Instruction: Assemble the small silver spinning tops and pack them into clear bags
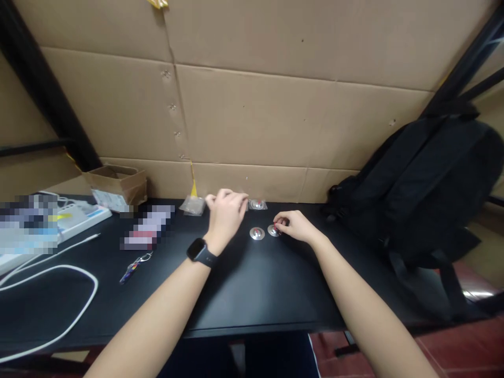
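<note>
Two round silver discs with red centres lie on the black table [252,294]. My right hand [295,224] has its fingers closed on the red centre of the right disc [273,231]. Just left of it sits the other disc [257,234], touched by neither hand. My left hand [227,210], with a black watch on the wrist, hovers above the table to the left, fingers bent; whether it holds anything is hidden. Behind, near the cardboard wall, are a similar disc in clear wrapping [258,205] and a clear plastic packet [192,205].
An open cardboard box [118,189], a power strip [88,221], a blurred flat item [148,227], a keychain [135,266] and a white cable [94,286] occupy the left side. On the right leans a black backpack [425,189]. A cardboard wall [252,115] stands behind the table.
</note>
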A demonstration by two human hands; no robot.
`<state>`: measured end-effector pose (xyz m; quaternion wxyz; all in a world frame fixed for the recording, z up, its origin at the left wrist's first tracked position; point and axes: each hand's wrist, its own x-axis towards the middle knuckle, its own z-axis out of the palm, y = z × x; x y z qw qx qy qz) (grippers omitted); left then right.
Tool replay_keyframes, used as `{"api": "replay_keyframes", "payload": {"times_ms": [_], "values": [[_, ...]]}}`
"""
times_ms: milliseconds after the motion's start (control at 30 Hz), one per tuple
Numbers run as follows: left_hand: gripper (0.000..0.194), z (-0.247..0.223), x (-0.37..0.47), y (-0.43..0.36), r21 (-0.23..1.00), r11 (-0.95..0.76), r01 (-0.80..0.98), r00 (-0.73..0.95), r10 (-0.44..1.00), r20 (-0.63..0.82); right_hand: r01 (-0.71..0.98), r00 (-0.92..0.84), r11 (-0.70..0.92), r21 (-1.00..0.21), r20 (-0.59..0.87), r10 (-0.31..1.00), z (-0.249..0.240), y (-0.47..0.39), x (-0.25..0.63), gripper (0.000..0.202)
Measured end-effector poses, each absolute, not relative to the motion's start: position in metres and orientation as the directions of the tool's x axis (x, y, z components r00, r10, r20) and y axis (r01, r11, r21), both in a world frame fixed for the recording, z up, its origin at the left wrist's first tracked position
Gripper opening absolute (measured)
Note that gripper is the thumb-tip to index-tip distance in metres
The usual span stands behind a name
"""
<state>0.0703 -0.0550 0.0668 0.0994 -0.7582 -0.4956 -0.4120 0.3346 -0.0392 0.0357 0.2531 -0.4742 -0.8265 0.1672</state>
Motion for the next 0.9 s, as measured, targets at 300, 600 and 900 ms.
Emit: {"api": "replay_keyframes", "payload": {"times_ms": [300, 600, 900], "values": [[0.024, 0.019, 0.091, -0.047, 0.166, -0.701, 0.694, 0.572, 0.676, 0.464, 0.720, -0.454, 0.494, -0.488, 0.208, 0.866, 0.036, -0.038, 0.338, 0.013], [0.012, 0.021, 0.090, -0.047, 0.048, -0.747, 0.663, 0.665, 0.618, 0.419, 0.804, -0.454, 0.488, -0.340, 0.178, 0.873, 0.035, -0.040, 0.332, 0.006], [0.015, 0.015, 0.086, -0.040, -0.046, -0.711, 0.702, 0.632, 0.592, 0.499, 0.881, -0.405, 0.425, -0.206, 0.133, 0.905, 0.038, -0.044, 0.328, 0.006]]}}
